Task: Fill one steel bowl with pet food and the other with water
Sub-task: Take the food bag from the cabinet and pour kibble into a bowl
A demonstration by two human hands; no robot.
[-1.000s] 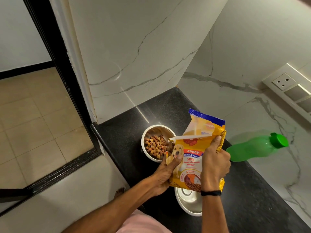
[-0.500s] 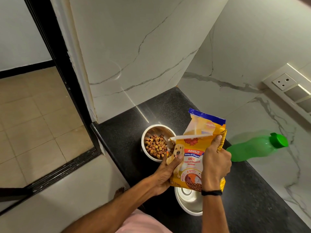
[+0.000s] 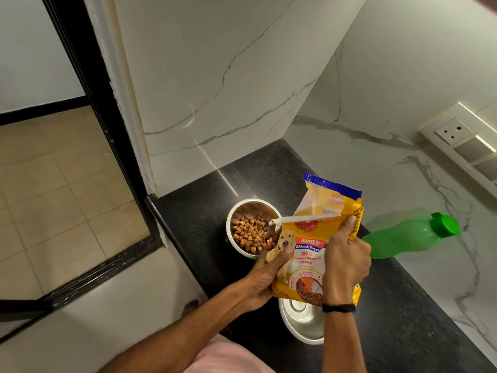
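A yellow pet food bag [image 3: 312, 249] with a blue top edge is held above the black counter [image 3: 204, 219], its torn corner at the rim of a steel bowl [image 3: 236, 211] that holds brown kibble [image 3: 248, 232]. My left hand [image 3: 265, 278] grips the bag's lower left side. My right hand [image 3: 345, 261] grips its right side near the top. A second steel bowl [image 3: 301, 323] stands nearer me, partly hidden under the bag; no food shows in it. A green water bottle [image 3: 411, 235] with a green cap lies on its side at the right.
White marble walls close the counter at the back and right. A switch and socket plate [image 3: 462, 141] is on the right wall. The counter's left edge drops to a tiled floor beside a black door frame [image 3: 88, 84]. A bare foot [image 3: 191, 308] shows below.
Almost nothing differs: both hands keep their grip and the bag stays tilted at the far bowl. The kibble pile looks the same.
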